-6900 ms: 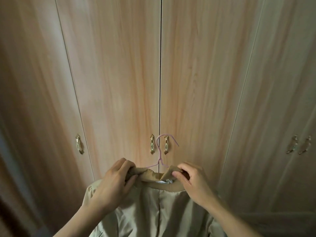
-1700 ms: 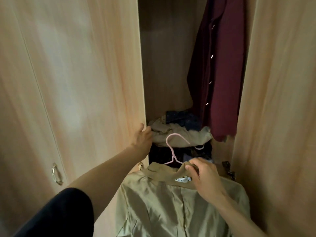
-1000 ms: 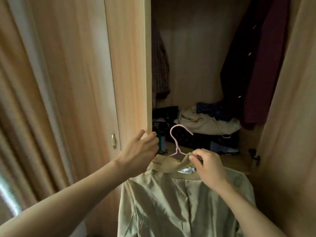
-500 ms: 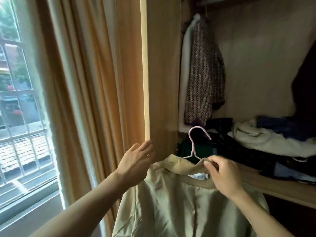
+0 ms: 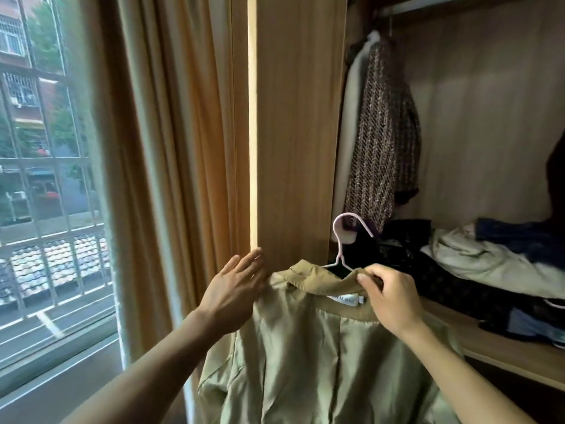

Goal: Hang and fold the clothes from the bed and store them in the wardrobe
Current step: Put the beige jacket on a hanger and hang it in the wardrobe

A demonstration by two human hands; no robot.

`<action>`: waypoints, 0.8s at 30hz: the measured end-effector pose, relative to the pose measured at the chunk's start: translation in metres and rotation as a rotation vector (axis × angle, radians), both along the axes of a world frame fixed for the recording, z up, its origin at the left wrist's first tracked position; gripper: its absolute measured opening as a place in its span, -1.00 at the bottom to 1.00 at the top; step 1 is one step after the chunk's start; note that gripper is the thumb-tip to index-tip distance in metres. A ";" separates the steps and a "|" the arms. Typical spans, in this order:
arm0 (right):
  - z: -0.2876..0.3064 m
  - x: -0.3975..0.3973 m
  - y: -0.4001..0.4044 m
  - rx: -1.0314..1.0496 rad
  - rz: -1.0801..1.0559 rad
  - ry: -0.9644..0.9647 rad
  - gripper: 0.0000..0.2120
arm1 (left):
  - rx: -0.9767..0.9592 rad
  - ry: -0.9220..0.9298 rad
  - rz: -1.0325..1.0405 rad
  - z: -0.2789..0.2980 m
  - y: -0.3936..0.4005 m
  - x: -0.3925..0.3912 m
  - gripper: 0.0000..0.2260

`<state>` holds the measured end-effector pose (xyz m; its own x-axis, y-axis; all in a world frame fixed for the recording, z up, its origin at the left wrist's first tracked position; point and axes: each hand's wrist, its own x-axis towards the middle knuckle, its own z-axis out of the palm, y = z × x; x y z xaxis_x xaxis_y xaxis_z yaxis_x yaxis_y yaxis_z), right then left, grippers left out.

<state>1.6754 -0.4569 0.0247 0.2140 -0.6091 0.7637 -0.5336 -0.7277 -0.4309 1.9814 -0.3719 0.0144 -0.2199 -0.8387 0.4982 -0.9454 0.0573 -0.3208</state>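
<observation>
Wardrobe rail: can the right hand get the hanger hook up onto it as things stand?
Probably yes. The door is swung wide and the rail is bare right of the tweed jacket. The right hand holds the hanger well below it, so a long lift remains.

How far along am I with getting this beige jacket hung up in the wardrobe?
Done: the beige jacket is on the pink hanger and the wardrobe door stands open. In hand: your right hand pinches the collar by the hanger's neck, while your left hand lies open against the door's edge. Left: lifting the hook onto the rail, beside the tweed jacket.
</observation>
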 end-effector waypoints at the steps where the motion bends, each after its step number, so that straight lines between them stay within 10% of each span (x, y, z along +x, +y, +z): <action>1: 0.001 -0.001 0.000 -0.008 -0.003 0.006 -0.84 | 0.014 0.031 0.016 0.001 0.001 0.000 -0.40; 11: 0.014 -0.018 0.018 -0.066 -0.065 0.071 -0.89 | 0.168 0.553 -0.163 0.037 0.010 -0.077 -0.49; 16: 0.028 -0.053 0.025 -0.068 -0.148 0.054 -0.91 | -0.029 0.695 -0.379 0.042 -0.004 -0.118 -0.82; 24: 0.067 -0.124 0.000 -0.197 -0.136 0.005 -0.94 | -0.341 0.803 -0.512 0.059 -0.050 -0.193 -0.79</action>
